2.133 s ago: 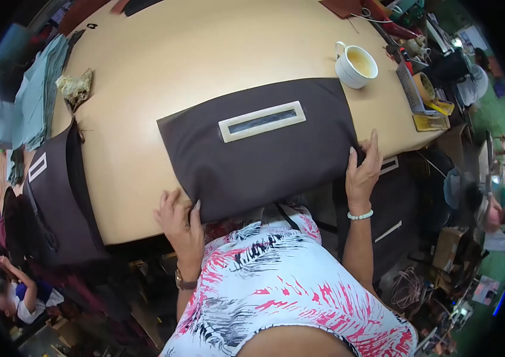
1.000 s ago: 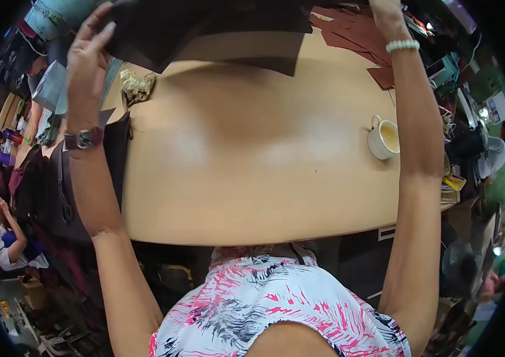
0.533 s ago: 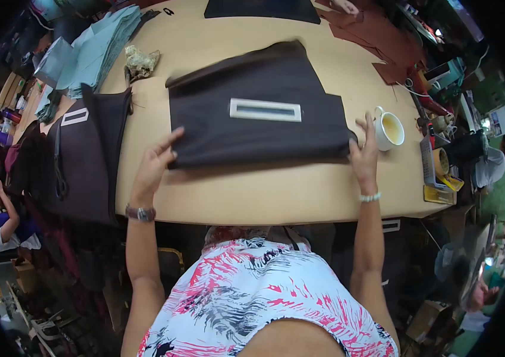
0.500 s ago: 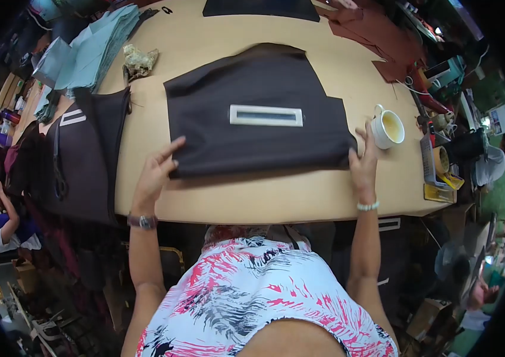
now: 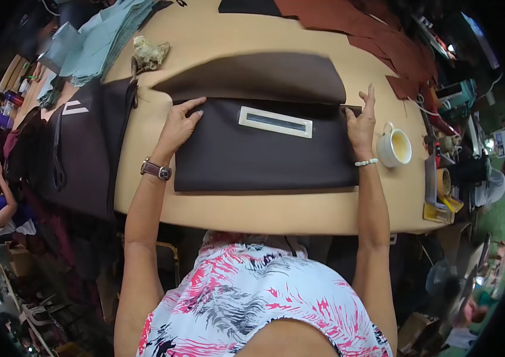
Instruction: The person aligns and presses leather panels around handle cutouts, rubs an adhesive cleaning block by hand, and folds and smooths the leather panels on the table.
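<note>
Dark brown fabric (image 5: 234, 160) lies on the pale table in front of me, with a white-framed rectangular slot (image 5: 275, 122) near its middle. Its far flap (image 5: 264, 74) curves up from the table. At the fabric's upper left, my left hand (image 5: 180, 124) has thumb and index finger apart, their tips on the cloth's edge. My right hand (image 5: 360, 122) touches the upper right corner; its index finger points up and its thumb rests at the cloth. The flap lies just beyond both hands.
A white cup of yellowish liquid (image 5: 394, 147) stands right of my right hand. More dark fabric (image 5: 86, 149) hangs over the table's left side. Pale green sheets (image 5: 101, 44), a crumpled lump (image 5: 149, 55) and reddish-brown pieces (image 5: 359, 27) lie farther back. A person (image 5: 2, 208) is at far left.
The fabric was lifted high, then laid back on the table. Since half a second ago, both hands have moved from its near corners to its upper edge, and the far flap has risen.
</note>
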Available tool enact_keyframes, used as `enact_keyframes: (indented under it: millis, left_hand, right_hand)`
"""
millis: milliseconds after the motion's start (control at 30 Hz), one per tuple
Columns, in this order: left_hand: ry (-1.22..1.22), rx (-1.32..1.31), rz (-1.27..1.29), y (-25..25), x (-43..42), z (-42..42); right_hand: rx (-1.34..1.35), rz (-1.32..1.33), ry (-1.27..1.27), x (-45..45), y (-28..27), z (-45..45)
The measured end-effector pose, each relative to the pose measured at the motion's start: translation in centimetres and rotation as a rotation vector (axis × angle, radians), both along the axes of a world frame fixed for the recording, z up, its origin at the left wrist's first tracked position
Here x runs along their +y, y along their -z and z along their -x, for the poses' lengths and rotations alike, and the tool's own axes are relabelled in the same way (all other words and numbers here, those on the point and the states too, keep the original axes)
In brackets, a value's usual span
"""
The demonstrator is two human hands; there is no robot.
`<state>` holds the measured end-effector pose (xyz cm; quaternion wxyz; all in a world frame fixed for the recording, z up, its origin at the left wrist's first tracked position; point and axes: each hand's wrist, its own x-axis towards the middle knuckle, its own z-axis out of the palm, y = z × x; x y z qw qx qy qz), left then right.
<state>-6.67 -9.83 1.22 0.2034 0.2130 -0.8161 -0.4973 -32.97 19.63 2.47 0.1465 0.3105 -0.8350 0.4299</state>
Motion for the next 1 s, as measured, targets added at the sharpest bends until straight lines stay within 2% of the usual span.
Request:
enact_keyframes:
  millis: [33,133,233,267,367,500,633,767,800,900,1000]
  left_hand:
    - [-0.022,0.067,0.113,0.4,-0.9,0.6]
    - [-0.235,-0.542,0.166,-0.5,-3.5,2.1]
    - [-0.221,0.106,0.157,1.3,-3.7,2.5]
    - [-0.215,0.028,0.130,1.4,-4.1,2.5]
    - [-0.066,0.069,0.017,-0.1,-4.0,2.6]
    - [0.112,0.206,0.012,-6.3,-1.2,1.7]
    - [-0.107,0.151,0.011,-4.9,-2.4,2.9]
    - [-0.235,0.111,0.365,-2.6,-3.4,2.4]
    - [-0.264,-0.026,0.296,-3.8,-2.7,2.2]
    - [-0.286,0.103,0.751,-4.7,-0.6,1.5]
    - [-0.157,0.158,0.715,-3.7,-0.5,1.4]
  right_hand:
    - [0.066,0.027,0.002,-1.0,0.1,0.6]
    - [0.055,0.045,-0.014,-3.8,0.3,2.4]
    - [0.054,0.054,-0.022,-6.3,1.6,4.6]
    - [0.011,0.042,-0.013,-6.9,2.0,5.3]
    - [-0.093,0.030,0.052,-8.2,1.8,6.3]
    - [-0.099,0.019,0.072,-8.4,2.3,6.8]
    - [-0.030,0.039,0.035,-8.5,2.2,6.4]
    - [0.082,0.093,-0.058,-9.6,1.2,6.2]
    - [0.097,0.083,-0.079,-9.8,1.2,6.1]
    - [0.134,0.069,-0.131,-11.1,1.0,6.1]
    - [0.159,0.074,-0.188,-13.0,0.8,6.4]
